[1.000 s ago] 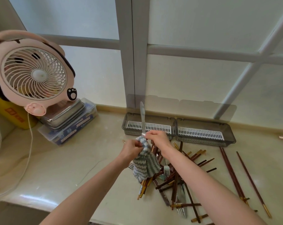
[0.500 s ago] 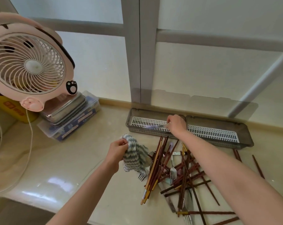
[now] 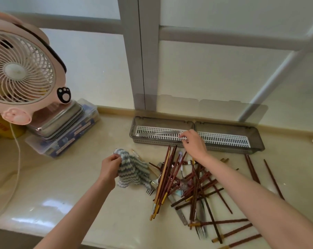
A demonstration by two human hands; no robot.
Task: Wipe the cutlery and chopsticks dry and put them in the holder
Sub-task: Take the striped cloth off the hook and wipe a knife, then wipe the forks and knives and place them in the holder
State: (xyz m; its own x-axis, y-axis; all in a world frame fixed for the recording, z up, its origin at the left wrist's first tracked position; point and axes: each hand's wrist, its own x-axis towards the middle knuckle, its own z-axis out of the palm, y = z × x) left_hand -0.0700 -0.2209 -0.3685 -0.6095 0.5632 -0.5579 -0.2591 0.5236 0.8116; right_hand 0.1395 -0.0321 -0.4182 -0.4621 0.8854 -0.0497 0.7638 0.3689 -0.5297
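Knife (image 3: 157,133) in holder (image 3: 134,126), just beside loose empty right fingers (image 3: 184,136); left fingers (image 3: 116,157) around cloth (image 3: 132,169).

Tabletop (image 3: 62,186): pale, glossy stone, running from you to the window frame (image 3: 134,60).
Back edge: your grey holder (image 3: 231,149) lies lengthwise along the sill, right of centre.
Centre: a crossed heap of dark red chopsticks (image 3: 193,186) with forks (image 3: 201,229) mixed in, just in front of the holder.
Left of the heap: your striped cloth (image 3: 132,169) droops onto the heap's left side.
Right: a few loose chopsticks (image 3: 252,169) lie apart from the heap.
Left: a clear plastic box (image 3: 66,141) sits near the sill, and a white cord (image 3: 17,159) trails across the surface toward you.
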